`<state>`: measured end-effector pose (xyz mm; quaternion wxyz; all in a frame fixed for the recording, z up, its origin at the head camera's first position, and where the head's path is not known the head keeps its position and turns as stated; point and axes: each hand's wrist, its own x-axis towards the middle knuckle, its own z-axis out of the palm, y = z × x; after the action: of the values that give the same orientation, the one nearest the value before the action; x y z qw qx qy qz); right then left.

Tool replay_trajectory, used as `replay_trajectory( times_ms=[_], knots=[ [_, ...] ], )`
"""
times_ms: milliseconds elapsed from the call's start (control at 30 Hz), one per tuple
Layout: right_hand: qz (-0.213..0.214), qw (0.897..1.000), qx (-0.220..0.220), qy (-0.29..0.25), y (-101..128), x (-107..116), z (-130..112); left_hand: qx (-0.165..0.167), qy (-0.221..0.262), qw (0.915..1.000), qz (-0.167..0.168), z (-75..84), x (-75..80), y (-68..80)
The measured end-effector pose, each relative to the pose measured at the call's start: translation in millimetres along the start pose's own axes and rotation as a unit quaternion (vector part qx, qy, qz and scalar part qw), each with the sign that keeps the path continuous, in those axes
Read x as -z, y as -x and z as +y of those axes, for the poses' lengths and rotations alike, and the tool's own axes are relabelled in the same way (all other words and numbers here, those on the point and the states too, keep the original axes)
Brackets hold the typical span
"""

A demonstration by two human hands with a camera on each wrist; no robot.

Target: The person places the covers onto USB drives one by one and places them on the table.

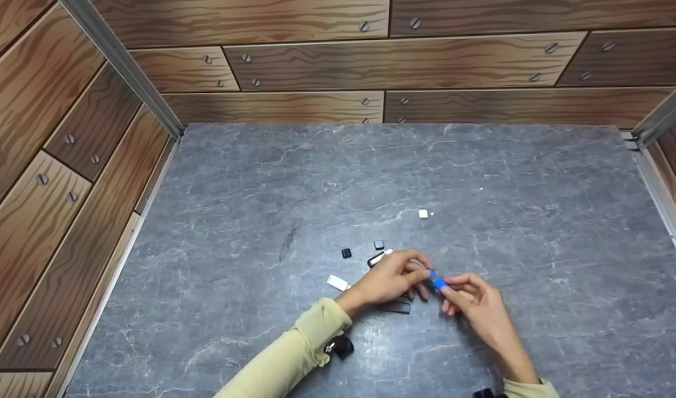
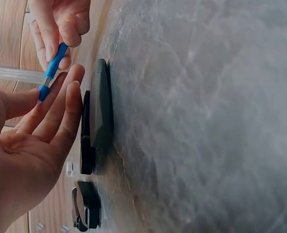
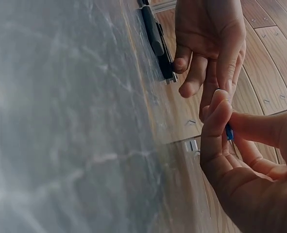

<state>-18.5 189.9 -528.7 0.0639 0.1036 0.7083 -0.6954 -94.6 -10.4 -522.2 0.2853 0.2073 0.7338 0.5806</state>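
Both of your hands meet over the near-centre of the grey stone tabletop [image 1: 481, 166], closer to its front edge than to its back edge, and the step in hand appears to be the handling of one small blue piece [image 1: 437, 281] held between them. Your right hand [image 1: 478, 304] pinches the blue piece at one end between thumb and forefinger, with the other fingers curled loosely beneath. Your left hand [image 1: 390, 279] meets the opposite end; in the left wrist view its fingers [image 2: 60, 104] lie nearly straight with the palm open, and only the fingertips touch the piece, so it steadies rather than grips. The blue piece is clear of the tabletop, raised above a flat black part [image 2: 102, 109] that lies just under your left fingers. Other parts lie about: a white piece [image 1: 336, 282] just left of the left wrist, two small dark squares [image 1: 346, 253] a little toward the back edge, and a small white square [image 1: 423, 214] farther back, well apart from the hands. Judged from this arrangement, the next move calls for a firm hold at the right hand and fine alignment at the left fingertips, since the piece is small and slender. Keep it centred between both hands; a slip would drop it among the loose parts below.
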Motion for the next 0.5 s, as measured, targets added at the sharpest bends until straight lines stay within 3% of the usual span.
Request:
replay_trajectory(
  times_ms=[267,500],
  knots=[
    [-0.011,1.000,0.012,-0.011,0.9,-2.5,0.1,0.007,-0.007,0.9999,-0.008,0.1,-1.1,3.6],
    [-0.020,1.000,-0.008,0.003,0.0,-2.8,-1.0,-0.006,-0.008,0.9999,-0.005,0.2,-4.7,7.9]
  ],
)
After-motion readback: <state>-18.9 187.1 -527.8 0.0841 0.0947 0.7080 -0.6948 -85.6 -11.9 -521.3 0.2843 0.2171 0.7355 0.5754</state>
